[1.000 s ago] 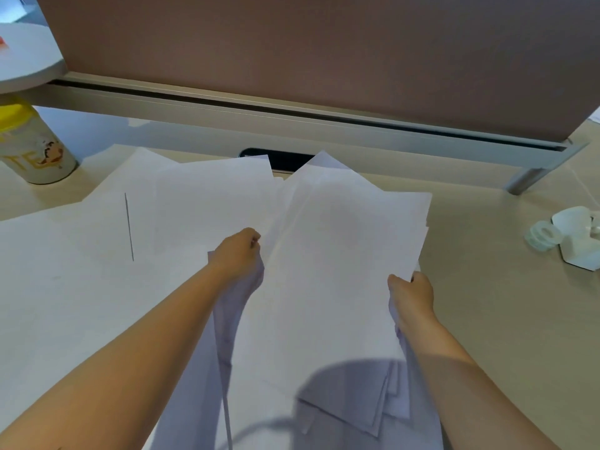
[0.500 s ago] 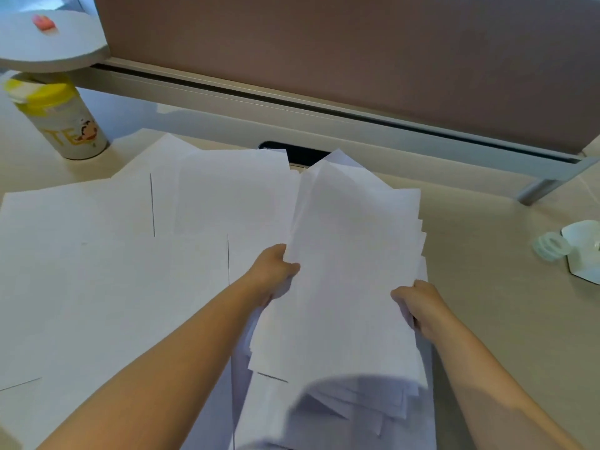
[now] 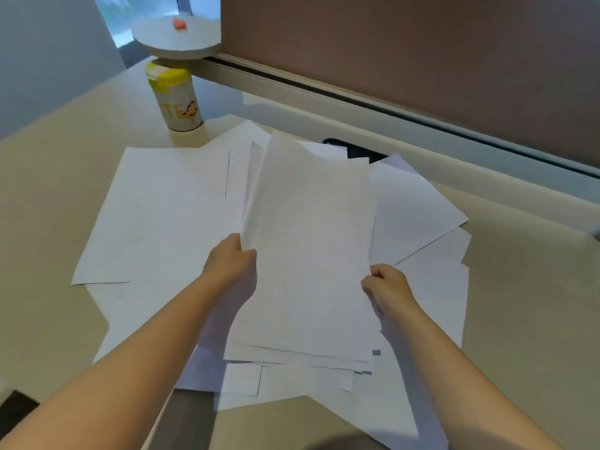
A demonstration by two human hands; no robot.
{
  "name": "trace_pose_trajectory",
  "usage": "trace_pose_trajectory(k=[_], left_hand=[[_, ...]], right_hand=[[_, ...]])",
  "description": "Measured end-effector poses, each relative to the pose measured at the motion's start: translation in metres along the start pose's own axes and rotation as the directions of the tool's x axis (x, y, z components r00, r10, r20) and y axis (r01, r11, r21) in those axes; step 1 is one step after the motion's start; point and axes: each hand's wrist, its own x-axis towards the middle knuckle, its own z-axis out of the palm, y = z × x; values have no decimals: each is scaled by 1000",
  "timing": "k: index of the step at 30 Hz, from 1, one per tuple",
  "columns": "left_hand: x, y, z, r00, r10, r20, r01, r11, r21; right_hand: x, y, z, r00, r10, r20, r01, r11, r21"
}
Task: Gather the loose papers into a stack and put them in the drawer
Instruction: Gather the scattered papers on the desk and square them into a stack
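A rough stack of white papers (image 3: 308, 248) is lifted off the desk, tilted toward me. My left hand (image 3: 230, 261) grips its left edge and my right hand (image 3: 388, 287) grips its right edge. More loose white sheets lie spread flat beneath: a wide spread on the left (image 3: 162, 216), a few fanned out on the right (image 3: 418, 212), and several overlapping the desk's near edge (image 3: 292, 381). No drawer is in view.
A white canister with a yellow lid (image 3: 175, 95) stands at the back left of the beige desk (image 3: 526, 287). Above it is a round grey shelf (image 3: 177, 39) with a small pink item. A brown partition (image 3: 422, 50) lines the back edge.
The view has swung left and back, so the canister sits nearer the centre. Both hands have squared the held sheets into a tighter, narrower bundle and raised it a little.
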Motion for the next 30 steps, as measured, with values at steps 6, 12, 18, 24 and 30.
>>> trace_pose_trajectory(k=[6,12,18,24,30], left_hand=[[-7,-50,-48,961,-184,-208,234,939,251],[0,-72,-73,951,-241,-193,276,943,188],[20,-67,-77,971,-227,-81,237,958,161],[27,-55,-77,949,-267,-168,297,935,193],[34,-56,-72,972,-226,-69,228,973,32]], right_hand=[[-3,-9,51,1000,-5,21,3,994,105],[14,-23,74,962,-136,-236,72,963,-260],[31,-36,72,954,-42,-295,34,999,-34],[40,-34,81,972,11,-235,2,998,56],[34,-38,90,992,26,-124,-21,999,40]])
